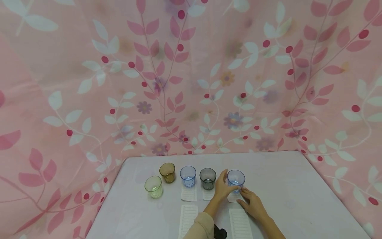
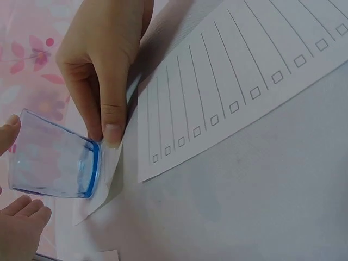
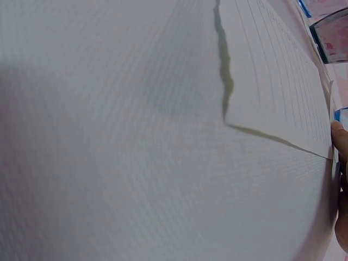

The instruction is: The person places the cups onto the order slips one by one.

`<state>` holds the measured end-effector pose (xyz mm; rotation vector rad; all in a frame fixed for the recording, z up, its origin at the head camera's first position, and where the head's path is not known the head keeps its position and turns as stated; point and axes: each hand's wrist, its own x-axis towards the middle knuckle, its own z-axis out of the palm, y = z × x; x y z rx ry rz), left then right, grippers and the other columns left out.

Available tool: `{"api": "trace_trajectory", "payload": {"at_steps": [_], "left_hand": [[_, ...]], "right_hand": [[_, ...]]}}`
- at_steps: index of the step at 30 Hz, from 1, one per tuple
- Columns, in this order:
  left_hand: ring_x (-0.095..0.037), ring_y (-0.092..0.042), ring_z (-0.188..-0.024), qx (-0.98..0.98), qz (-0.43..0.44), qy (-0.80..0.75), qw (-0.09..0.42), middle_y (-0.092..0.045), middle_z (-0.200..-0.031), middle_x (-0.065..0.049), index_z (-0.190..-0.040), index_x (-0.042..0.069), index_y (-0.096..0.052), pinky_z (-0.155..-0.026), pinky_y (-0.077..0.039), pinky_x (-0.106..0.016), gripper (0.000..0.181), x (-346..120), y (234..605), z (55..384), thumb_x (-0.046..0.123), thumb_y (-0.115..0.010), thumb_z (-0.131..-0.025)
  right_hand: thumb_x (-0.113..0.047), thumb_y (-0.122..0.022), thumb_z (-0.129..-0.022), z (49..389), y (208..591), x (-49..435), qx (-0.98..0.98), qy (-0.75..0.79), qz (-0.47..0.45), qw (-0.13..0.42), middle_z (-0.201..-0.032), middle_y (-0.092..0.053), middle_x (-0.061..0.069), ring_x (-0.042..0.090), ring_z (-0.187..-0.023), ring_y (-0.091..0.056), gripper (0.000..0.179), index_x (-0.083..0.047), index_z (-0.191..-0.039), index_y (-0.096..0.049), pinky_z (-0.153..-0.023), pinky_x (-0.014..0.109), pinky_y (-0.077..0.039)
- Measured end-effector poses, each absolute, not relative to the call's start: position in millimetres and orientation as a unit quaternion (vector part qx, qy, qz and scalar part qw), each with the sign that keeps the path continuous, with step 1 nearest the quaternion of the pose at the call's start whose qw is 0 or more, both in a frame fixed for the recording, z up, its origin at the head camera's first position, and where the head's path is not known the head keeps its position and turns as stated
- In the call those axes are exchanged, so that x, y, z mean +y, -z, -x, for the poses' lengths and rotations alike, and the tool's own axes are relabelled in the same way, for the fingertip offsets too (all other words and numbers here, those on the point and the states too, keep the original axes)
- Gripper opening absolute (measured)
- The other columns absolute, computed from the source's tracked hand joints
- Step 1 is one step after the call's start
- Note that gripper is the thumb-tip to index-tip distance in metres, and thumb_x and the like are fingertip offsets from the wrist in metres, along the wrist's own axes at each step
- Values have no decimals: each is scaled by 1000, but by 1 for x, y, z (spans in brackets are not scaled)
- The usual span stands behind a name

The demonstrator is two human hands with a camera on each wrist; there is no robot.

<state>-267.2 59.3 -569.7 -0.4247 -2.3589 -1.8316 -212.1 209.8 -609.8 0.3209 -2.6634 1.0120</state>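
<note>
A clear blue glass [image 1: 236,178] stands at the right end of the row, over a paper slip [image 2: 112,157]. My left hand [image 1: 222,188] curves round its left and near side, the thumb across the front. In the left wrist view, that hand's fingers [image 2: 27,217] lie beside the wall and its thumb tip is at the rim. From the right, my right hand [image 1: 253,205] reaches to the base. Its thumb and forefinger pinch the slip's edge there, close by the glass's thick blue bottom.
Left of the hands stand a grey glass [image 1: 208,179], another blue glass [image 1: 188,177], an amber glass [image 1: 167,172] and a green glass [image 1: 154,187]. Lined sheets [image 1: 188,219] lie nearer me on the white table [image 1: 125,212]. Behind hangs a pink leaf-patterned cloth [image 1: 191,83].
</note>
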Motion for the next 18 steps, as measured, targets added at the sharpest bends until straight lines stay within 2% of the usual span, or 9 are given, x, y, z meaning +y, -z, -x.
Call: {"api": "trace_trajectory", "payload": {"at_steps": [9,18], "left_hand": [[-38,-48,-123,-746,157,644,62,-52,-131,-24,-130,-4,-48,-103,-40,-42,69,38,540,257,4,-81,-71],[-49,-50,-114,-706,167,684,74,-55,-119,-34,-121,-16,-50,-98,-41,-52,54,-10,501,227,-5,-74,-74]], "right_hand": [[-13,-74,-79,212,610,209,-922,-346,-110,134,-124,-56,27,44,-118,-50,44,12,-113,-61,-99,54,-38],[-8,-74,-77,211,610,206,-924,-331,-115,155,-122,-57,28,44,-117,-50,42,13,-111,-61,-98,54,-38]]}}
